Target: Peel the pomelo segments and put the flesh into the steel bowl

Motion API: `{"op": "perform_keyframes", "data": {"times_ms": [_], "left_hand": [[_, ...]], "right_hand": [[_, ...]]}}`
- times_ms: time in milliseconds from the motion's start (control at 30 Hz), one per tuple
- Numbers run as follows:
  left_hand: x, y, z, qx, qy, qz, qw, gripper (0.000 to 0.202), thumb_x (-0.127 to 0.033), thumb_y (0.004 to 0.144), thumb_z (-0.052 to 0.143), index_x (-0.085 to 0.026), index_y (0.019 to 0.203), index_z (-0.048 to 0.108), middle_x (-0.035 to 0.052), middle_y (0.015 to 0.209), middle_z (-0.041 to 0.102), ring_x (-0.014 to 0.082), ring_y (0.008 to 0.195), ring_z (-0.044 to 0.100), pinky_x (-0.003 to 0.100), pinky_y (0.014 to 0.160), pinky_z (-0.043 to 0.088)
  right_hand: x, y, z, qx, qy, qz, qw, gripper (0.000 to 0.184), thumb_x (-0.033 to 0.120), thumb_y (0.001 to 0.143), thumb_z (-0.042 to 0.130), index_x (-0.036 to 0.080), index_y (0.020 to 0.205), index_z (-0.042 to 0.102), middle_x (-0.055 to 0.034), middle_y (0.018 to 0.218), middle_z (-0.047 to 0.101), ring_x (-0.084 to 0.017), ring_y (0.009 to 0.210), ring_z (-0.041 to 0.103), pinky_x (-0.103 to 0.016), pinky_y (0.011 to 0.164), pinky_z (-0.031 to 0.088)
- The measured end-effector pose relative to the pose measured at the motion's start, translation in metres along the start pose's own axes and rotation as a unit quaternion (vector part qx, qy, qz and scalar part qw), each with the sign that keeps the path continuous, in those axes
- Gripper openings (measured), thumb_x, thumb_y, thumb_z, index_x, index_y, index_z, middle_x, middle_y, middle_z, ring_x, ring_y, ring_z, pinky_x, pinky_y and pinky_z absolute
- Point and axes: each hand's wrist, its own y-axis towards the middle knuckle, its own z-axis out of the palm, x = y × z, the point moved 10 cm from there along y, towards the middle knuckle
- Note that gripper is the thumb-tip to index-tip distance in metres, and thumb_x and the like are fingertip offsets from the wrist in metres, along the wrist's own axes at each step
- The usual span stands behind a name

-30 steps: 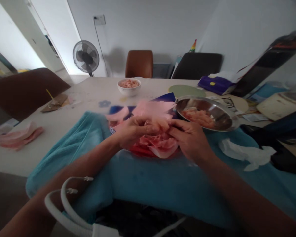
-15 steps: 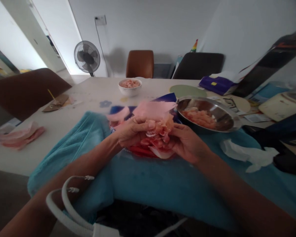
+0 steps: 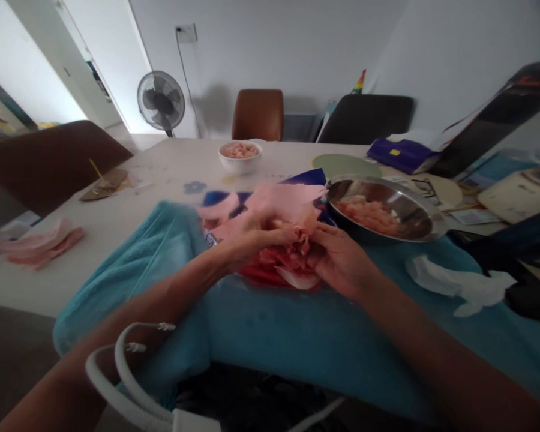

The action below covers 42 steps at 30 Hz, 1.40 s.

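Where the forearms enter: a looped white cable [image 3: 117, 360] lies at lower left, and a teal towel [image 3: 274, 336] covers the lower half of the frame, draped over the near edge of the surface [image 3: 162, 180].
Left hand [image 3: 245, 240]: centre frame, its fingers closed on the top of the heap.
Right hand [image 3: 342, 264]: just right of centre, fingers curled into the heap's right side; blur hides whether they grip a piece.
Pink pieces [image 3: 292, 261]: heaped between the two hands on a red sheet [image 3: 256, 275] that rests on the towel.
Crumpled tissue [image 3: 459, 282]: right of the hands, on the towel.
Steel bowl [image 3: 432, 231]: right of centre, just beyond the right hand, holding more pink bits.
Pink wrapping [image 3: 283, 201]: directly behind the heap, touching it.
Pink stack [image 3: 36, 243]: left edge, well apart from the hands.
White bowl [image 3: 240, 162]: upper centre, also filled with pink.
Background: a fan [image 3: 161, 102] at upper left and a brown chair [image 3: 257, 114] beside the wall.
Risk: loose pieces look likely to slide off the red sheet onto the towel if the fingers pull hard, and a wide sweep of the right hand could knock the bowl's rim.
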Motion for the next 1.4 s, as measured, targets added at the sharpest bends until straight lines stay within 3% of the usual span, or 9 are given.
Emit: {"op": "perform_keyframes", "data": {"times_ms": [233, 433, 667, 867, 1067, 1233, 1400], "left_hand": [[-0.015, -0.003, -0.009, -0.061, 0.129, 0.072, 0.987, 0.035, -0.035, 0.076, 0.087, -0.016, 0.094, 0.064, 0.0024, 0.080, 0.073, 0.0150, 0.072, 0.070, 0.026, 0.064, 0.056], [-0.005, -0.001, -0.003, -0.001, 0.116, 0.046, 0.992, 0.030, -0.043, 0.088, 0.076, -0.016, 0.098, 0.065, 0.0049, 0.087, 0.073, 0.0164, 0.078, 0.072, 0.030, 0.070, 0.059], [-0.005, -0.004, -0.007, 0.001, 0.177, 0.038, 0.983, 0.020, -0.035, 0.093, 0.068, -0.016, 0.096, 0.062, 0.0048, 0.091, 0.070, 0.0149, 0.082, 0.068, 0.028, 0.073, 0.056], [-0.008, -0.006, 0.004, 0.057, 0.115, 0.041, 0.991, 0.014, -0.029, 0.091, 0.065, -0.016, 0.095, 0.063, 0.0041, 0.092, 0.068, 0.0158, 0.087, 0.066, 0.031, 0.079, 0.055], [-0.004, -0.005, -0.006, 0.022, 0.099, 0.044, 0.994, 0.010, -0.025, 0.088, 0.066, -0.017, 0.093, 0.063, 0.0034, 0.090, 0.065, 0.0153, 0.085, 0.064, 0.031, 0.078, 0.055], [-0.007, -0.004, -0.008, 0.016, 0.067, 0.076, 0.995, 0.018, -0.025, 0.087, 0.072, -0.017, 0.100, 0.063, 0.0012, 0.089, 0.066, 0.0126, 0.080, 0.066, 0.027, 0.072, 0.055], [-0.009, -0.004, -0.009, -0.013, 0.035, 0.072, 0.997, 0.021, -0.024, 0.083, 0.075, -0.017, 0.098, 0.061, 0.0008, 0.083, 0.067, 0.0129, 0.074, 0.068, 0.027, 0.070, 0.058]], "right_hand": [[0.005, -0.004, -0.003, -0.040, -0.005, -0.019, 0.999, 0.025, 0.038, 0.072, 0.082, 0.021, 0.072, 0.063, 0.0033, 0.061, 0.056, -0.012, 0.053, 0.054, -0.025, 0.050, 0.049], [0.002, -0.006, 0.001, -0.022, 0.016, -0.007, 1.000, 0.021, 0.034, 0.074, 0.081, 0.021, 0.072, 0.065, 0.0035, 0.061, 0.055, -0.013, 0.056, 0.055, -0.030, 0.058, 0.056], [-0.006, -0.004, 0.004, 0.006, 0.062, 0.023, 0.998, 0.019, 0.031, 0.074, 0.085, 0.019, 0.073, 0.071, 0.0026, 0.057, 0.057, -0.012, 0.055, 0.055, -0.026, 0.056, 0.055], [-0.005, -0.005, 0.006, 0.023, 0.080, 0.027, 0.996, 0.022, 0.032, 0.069, 0.089, 0.019, 0.068, 0.072, 0.0023, 0.055, 0.058, -0.011, 0.054, 0.055, -0.024, 0.056, 0.055], [-0.002, -0.005, 0.004, 0.007, 0.086, 0.013, 0.996, 0.015, 0.028, 0.073, 0.086, 0.019, 0.070, 0.074, 0.0021, 0.055, 0.059, -0.011, 0.053, 0.054, -0.024, 0.054, 0.055], [-0.001, -0.005, 0.002, -0.011, 0.104, 0.014, 0.994, 0.015, 0.025, 0.067, 0.086, 0.017, 0.065, 0.073, 0.0023, 0.053, 0.058, -0.010, 0.050, 0.054, -0.022, 0.051, 0.053], [0.001, -0.007, -0.002, -0.028, 0.086, 0.001, 0.996, 0.016, 0.025, 0.072, 0.083, 0.018, 0.067, 0.069, 0.0025, 0.056, 0.057, -0.010, 0.053, 0.055, -0.022, 0.053, 0.053]]}}
